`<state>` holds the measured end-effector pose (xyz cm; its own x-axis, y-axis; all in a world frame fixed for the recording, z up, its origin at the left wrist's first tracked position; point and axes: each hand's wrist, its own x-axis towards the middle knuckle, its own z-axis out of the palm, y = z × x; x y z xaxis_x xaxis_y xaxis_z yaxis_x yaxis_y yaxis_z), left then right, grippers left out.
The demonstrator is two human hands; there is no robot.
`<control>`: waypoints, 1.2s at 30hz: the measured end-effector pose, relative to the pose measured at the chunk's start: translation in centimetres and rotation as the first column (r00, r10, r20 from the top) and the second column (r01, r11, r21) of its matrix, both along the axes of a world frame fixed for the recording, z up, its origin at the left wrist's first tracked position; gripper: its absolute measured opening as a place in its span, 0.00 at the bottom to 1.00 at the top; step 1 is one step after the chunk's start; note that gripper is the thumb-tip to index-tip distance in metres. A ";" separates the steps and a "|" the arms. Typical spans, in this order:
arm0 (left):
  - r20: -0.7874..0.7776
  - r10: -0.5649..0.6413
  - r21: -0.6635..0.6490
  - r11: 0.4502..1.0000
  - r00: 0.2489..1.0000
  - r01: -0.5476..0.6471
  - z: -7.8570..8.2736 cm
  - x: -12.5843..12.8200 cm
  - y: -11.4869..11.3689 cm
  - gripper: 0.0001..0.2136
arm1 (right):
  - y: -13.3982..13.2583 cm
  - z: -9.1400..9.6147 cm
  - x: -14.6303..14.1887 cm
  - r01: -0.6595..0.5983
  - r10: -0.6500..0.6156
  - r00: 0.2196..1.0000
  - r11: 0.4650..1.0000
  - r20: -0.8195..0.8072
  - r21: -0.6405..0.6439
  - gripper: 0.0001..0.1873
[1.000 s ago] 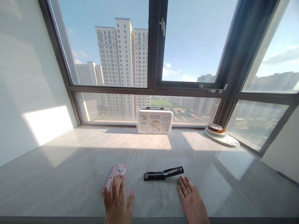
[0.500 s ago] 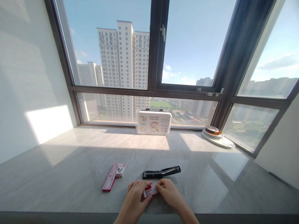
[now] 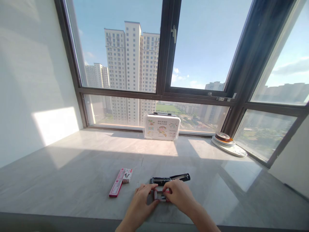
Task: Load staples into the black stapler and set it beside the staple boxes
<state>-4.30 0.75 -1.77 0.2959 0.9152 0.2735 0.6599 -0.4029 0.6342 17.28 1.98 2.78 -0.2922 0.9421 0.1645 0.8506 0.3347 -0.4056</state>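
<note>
My left hand [image 3: 142, 203] grips the left end of a small staple box [image 3: 155, 195] between thumb and fingers. The box is open on the tabletop, and a bit of grey metal, seemingly staples, shows inside. My right hand [image 3: 180, 196] is closed over the right part of the box, thumb and forefinger pinched at it; its palm hides that end. Just behind my hands lies a black stapler [image 3: 160, 180], folded open, with its long arm pointing right and its metal channel showing.
Left of my hands lie a pink-and-white box [image 3: 115, 188] and a smaller white box [image 3: 127, 175] against it. A cartoon-printed case [image 3: 162, 128] stands against the window. Stacked plates [image 3: 223, 141] sit in the right corner. The tabletop's front edge runs below my hands.
The staple box has gone from closed to open. My right hand has shifted over its top from the right side. The whole view has moved slightly.
</note>
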 end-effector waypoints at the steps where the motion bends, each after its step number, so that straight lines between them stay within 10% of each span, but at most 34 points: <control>1: 0.004 0.003 -0.002 1.000 1.000 -0.003 0.0 0.0 0.0 0.24 | 0.3 0.4 -0.8 -0.039 0.039 0.998 0.999 0.057 0.003 0.11; 9: 0.022 0.003 -0.012 1.000 1.000 -0.003 0.0 -0.3 0.1 0.24 | 1.0 1.2 -1.8 -0.212 0.211 0.977 0.977 -0.034 -0.023 0.10; 20: 0.059 -0.027 -0.017 0.999 0.998 0.028 -0.2 -0.5 0.0 0.24 | -1.0 -3.1 3.6 -0.042 0.012 0.855 0.998 -0.519 -0.045 0.11; 36: 0.125 0.095 -0.083 0.993 0.988 -0.085 -0.7 2.5 0.3 0.12 | -1.8 -2.9 4.3 -0.071 0.027 0.954 0.988 -0.299 -0.138 0.19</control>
